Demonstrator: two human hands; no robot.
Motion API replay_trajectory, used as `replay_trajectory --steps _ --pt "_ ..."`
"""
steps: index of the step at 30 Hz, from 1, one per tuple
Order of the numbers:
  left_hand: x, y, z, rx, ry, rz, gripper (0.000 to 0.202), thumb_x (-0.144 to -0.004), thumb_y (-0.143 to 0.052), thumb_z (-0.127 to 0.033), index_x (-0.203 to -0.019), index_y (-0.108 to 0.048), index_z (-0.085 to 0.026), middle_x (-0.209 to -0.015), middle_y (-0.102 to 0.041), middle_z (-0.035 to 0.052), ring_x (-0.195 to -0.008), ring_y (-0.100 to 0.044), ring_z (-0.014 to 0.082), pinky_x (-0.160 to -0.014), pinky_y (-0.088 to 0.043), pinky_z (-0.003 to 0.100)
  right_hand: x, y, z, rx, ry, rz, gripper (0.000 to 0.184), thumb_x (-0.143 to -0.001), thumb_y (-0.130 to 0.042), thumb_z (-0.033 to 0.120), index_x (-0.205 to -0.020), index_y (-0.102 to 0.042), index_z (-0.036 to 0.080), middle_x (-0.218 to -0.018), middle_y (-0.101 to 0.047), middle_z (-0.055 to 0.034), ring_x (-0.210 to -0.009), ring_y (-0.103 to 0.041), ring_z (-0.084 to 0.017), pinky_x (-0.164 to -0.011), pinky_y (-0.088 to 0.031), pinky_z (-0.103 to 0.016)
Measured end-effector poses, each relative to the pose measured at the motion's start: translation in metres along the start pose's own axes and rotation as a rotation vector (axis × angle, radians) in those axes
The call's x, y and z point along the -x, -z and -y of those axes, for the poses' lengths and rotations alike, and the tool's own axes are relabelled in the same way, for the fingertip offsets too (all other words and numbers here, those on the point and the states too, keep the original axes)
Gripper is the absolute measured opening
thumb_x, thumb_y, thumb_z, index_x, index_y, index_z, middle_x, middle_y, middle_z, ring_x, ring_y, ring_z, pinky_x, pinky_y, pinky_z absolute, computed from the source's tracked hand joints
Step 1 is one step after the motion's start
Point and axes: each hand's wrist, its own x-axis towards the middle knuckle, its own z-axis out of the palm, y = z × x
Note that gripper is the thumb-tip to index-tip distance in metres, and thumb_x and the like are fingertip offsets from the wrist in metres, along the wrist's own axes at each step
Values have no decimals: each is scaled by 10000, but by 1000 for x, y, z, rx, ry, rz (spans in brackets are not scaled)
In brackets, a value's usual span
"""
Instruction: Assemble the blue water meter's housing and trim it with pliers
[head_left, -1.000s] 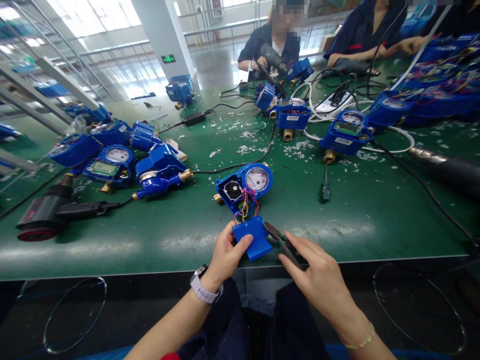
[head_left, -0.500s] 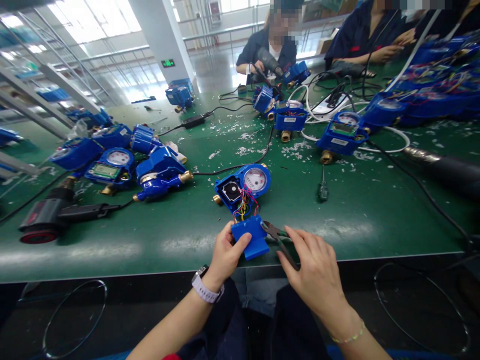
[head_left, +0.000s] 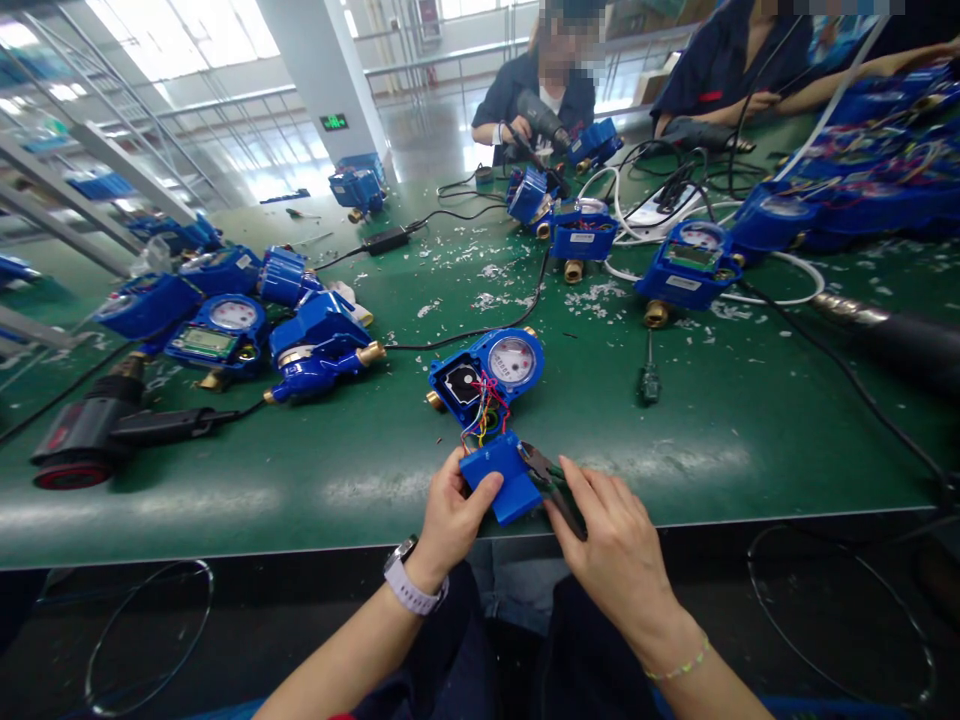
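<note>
Head view: left hand (head_left: 450,515) grips blue cover (head_left: 501,480); right hand (head_left: 611,550) grips pliers (head_left: 541,470) at cover's 3 o'clock; opened meter (head_left: 484,375) at 12 o'clock.

Daylight flooded in from the tall windows (head_left: 195,40) far ahead and burned out white there. It left pale glare streaks on the green table (head_left: 360,490) before me. Shadows under my left hand (head_left: 450,515) were soft. The wide lens bowed the table's near edge and the racking (head_left: 67,150) at left; far corners looked smeared.
</note>
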Motion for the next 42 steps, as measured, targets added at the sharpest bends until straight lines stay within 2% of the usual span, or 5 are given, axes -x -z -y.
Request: replay_trajectory --steps 8,15,19,26,42 --pt "0 -4 -2 36 20 -7 337 -797 -707 -398 -970 -541 -161 -813 -621 -2 -722 -569 123 -692 -492 221 2 -1 -3 -360 -121 108 357 -1015 -432 352 -1230 -560 97 -1032 -634 -94 -936 -601 -239 -809 -466 -344" --pt "-1 -2 -2 91 73 32 370 -792 -714 -406 -1010 -530 -171 -847 -635 4 -750 -595 138 -705 -518 240 -8 11 -14 -845 -488 300 380 -890 -573 433 -1159 -634 171 -1048 -661 -69 -963 -602 -258 -866 -459 -378" --pt "-1 -1 -2 86 68 43 360 -790 -719 -401 -986 -529 -167 -822 -617 -5 -725 -577 124 -685 -507 226 -10 22 -19 -1202 -607 438 344 -857 -640 466 -1046 -677 180 -990 -655 -61 -909 -586 -228 -795 -464 -324" --pt "-1 -2 -5 70 61 49 353 -782 -718 -420 -923 -522 -163 -769 -581 -20 -675 -541 107 -626 -481 202 -2 27 -14 -1833 -709 569 418 -852 -692 409 -1211 -649 199 -1035 -621 -86 -878 -570 -184 -757 -490 -291" --pt "0 -3 -6 82 75 61 350 -774 -722 -424 -891 -512 -169 -744 -569 -24 -646 -531 104 -602 -486 204 6 21 -14 -1906 -753 552 347 -863 -686 397 -1143 -678 192 -916 -640 -66 -669 -566 -126 -585 -496 -226"
